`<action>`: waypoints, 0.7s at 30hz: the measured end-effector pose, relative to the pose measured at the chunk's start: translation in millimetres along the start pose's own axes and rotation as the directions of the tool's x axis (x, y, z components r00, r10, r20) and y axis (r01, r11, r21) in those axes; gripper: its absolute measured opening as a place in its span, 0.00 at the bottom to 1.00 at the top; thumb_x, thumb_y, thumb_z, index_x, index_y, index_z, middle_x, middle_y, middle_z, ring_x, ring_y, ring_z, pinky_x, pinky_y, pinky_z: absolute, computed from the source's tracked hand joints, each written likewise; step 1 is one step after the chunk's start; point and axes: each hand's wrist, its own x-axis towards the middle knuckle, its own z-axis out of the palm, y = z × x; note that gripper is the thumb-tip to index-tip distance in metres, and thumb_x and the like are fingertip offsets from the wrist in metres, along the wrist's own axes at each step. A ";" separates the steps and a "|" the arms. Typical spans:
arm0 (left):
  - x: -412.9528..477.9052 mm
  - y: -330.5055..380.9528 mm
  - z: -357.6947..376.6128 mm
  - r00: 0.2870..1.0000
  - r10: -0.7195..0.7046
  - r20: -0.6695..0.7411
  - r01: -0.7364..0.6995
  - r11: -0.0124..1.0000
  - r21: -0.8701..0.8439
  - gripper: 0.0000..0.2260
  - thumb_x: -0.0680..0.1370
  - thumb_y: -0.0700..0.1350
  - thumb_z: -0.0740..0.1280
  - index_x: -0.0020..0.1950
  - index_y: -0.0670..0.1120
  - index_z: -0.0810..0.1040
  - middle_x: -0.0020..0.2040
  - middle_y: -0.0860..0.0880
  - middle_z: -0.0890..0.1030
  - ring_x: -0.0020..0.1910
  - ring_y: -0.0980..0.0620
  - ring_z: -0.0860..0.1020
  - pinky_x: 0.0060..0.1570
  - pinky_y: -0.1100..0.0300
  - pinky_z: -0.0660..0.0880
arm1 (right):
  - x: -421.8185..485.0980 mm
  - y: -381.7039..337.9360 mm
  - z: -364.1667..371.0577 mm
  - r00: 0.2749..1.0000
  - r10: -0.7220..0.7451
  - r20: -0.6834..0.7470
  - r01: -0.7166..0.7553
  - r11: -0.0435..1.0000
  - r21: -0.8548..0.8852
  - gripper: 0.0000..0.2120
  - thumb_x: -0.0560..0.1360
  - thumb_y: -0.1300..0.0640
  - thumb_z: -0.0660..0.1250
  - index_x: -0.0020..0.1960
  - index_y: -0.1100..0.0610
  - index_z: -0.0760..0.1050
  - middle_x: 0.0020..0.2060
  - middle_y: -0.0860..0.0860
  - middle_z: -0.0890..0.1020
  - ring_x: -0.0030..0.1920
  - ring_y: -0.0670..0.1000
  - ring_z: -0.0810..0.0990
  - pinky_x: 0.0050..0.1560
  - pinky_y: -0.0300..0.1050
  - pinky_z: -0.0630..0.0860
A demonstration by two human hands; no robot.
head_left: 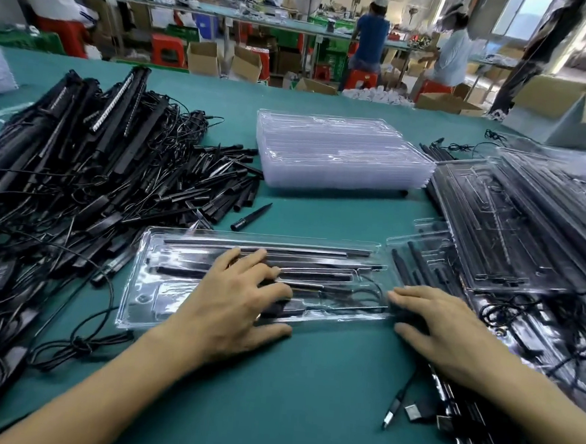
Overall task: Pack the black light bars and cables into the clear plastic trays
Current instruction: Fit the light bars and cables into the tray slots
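Where the right hand (449,331) lies over the right end of the clear tray (132,301), its palm hides whatever is beneath. Only a dark blur shows there. Its fingers look straight and close together, thumb apart, tips touching the tray's end. The left hand (231,304) rests flat on the middle of the same tray with fingers spread, covering part of its contents, including a black block (288,307) half seen under the fingertips.

This tray sits at the centre of the frame on the green table (274,392). Its long grooves hold black light bars (255,248) lying side by side, and a thin cable (369,290) loops in its right part. At upper centre stands a stack of empty trays (340,156). On the right, cut off by the frame edge, lie filled trays (510,228) piled crookedly, their contents hard to read through the glare. Filling the left is a tangled heap of bars and cables (82,161), also cut off. A lone black spike (250,215) lies between heap and tray. At lower right a plug (393,408) lies blurred.
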 end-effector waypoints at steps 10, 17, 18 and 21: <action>6.4 -17.4 8.9 0.991 0.049 -0.128 -0.047 0.999 0.015 0.21 0.73 0.67 0.65 0.51 0.52 0.85 0.57 0.50 0.84 0.65 0.43 0.78 0.63 0.45 0.74 | 7.2 -5.1 -12.5 0.997 -0.071 -0.016 0.068 0.988 -0.141 0.19 0.76 0.45 0.67 0.64 0.51 0.78 0.58 0.46 0.80 0.59 0.49 0.76 0.63 0.45 0.72; 1.1 -14.0 14.4 0.973 0.065 -0.222 -0.062 0.998 0.017 0.22 0.74 0.68 0.63 0.51 0.52 0.84 0.56 0.52 0.82 0.57 0.49 0.79 0.53 0.53 0.76 | 0.9 -1.1 -7.6 0.999 -0.049 -0.006 0.049 0.996 -0.074 0.24 0.79 0.41 0.52 0.67 0.49 0.76 0.63 0.43 0.77 0.62 0.50 0.73 0.64 0.47 0.69; 1.2 -12.3 14.4 0.975 0.044 -0.217 -0.042 0.999 0.014 0.24 0.74 0.69 0.62 0.50 0.52 0.84 0.55 0.53 0.82 0.56 0.49 0.79 0.52 0.53 0.76 | 4.6 3.7 -12.6 0.999 -0.036 0.014 0.036 0.999 -0.025 0.23 0.78 0.41 0.54 0.65 0.46 0.77 0.60 0.42 0.77 0.60 0.49 0.71 0.63 0.45 0.68; 2.4 -10.7 15.1 0.977 0.035 -0.210 -0.026 0.999 0.043 0.24 0.74 0.69 0.60 0.50 0.52 0.83 0.53 0.53 0.82 0.54 0.49 0.80 0.50 0.53 0.77 | 16.8 12.5 -20.9 1.000 -0.025 0.002 0.025 1.000 0.002 0.14 0.75 0.45 0.67 0.59 0.43 0.81 0.50 0.42 0.73 0.54 0.49 0.70 0.58 0.46 0.68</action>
